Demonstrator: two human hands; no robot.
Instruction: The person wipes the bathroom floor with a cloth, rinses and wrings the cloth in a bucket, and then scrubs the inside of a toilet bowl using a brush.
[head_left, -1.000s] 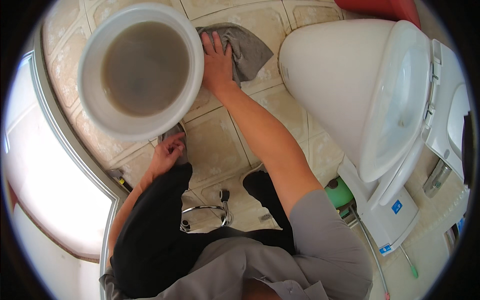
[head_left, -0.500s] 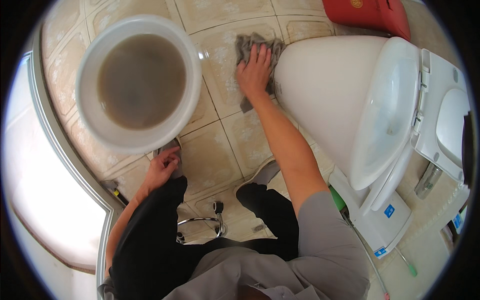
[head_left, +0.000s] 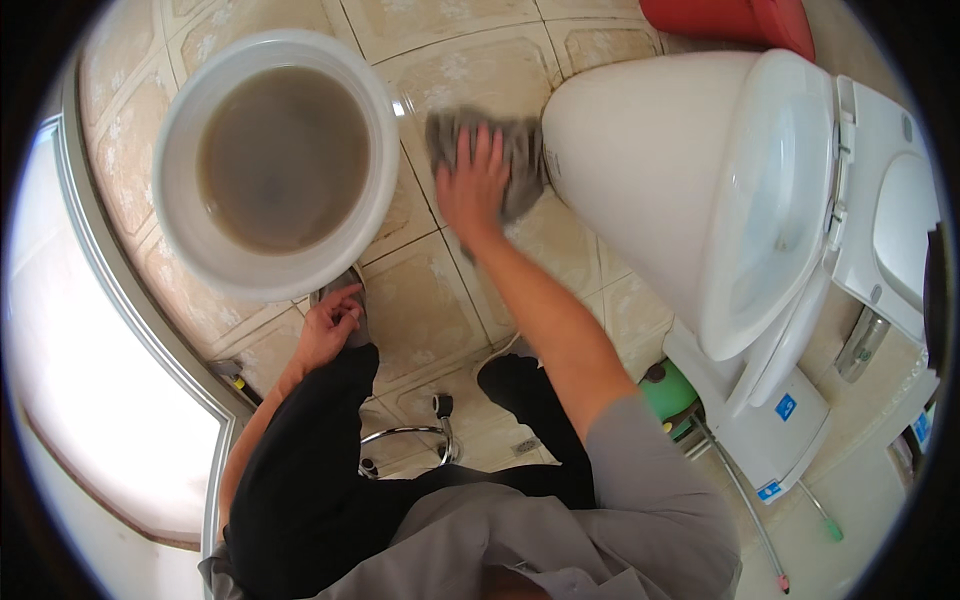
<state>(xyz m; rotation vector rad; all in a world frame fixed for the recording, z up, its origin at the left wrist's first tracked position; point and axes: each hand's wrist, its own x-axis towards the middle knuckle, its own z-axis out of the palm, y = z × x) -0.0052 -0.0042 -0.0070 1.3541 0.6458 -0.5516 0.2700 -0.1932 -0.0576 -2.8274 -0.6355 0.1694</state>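
With its fingers stretched over a wrinkled grey-brown cleaning cloth (head_left: 522, 165), my right hand (head_left: 473, 195) presses it against the tiled floor. The cloth's right edge lies by the base of the white toilet (head_left: 650, 150). My left hand (head_left: 331, 325) hangs past my left knee, above my shoe, holding nothing; its index finger points out and the others bend loosely. Just ahead of it stands a large white basin (head_left: 380, 215) of murky grey-brown water. Part of the cloth is hidden under my right hand.
A red bin (head_left: 735, 22) stands beyond the toilet. Beside the toilet tank are a green container (head_left: 668, 392) and a thin-handled tool (head_left: 745, 500). A chrome stool base with casters (head_left: 405, 434) shows between my legs. A door frame (head_left: 130, 290) runs along the left.
My right hand has dragged the cloth left and slightly nearer, away from the toilet base. The left hand stays almost in place. My view has shifted a little.
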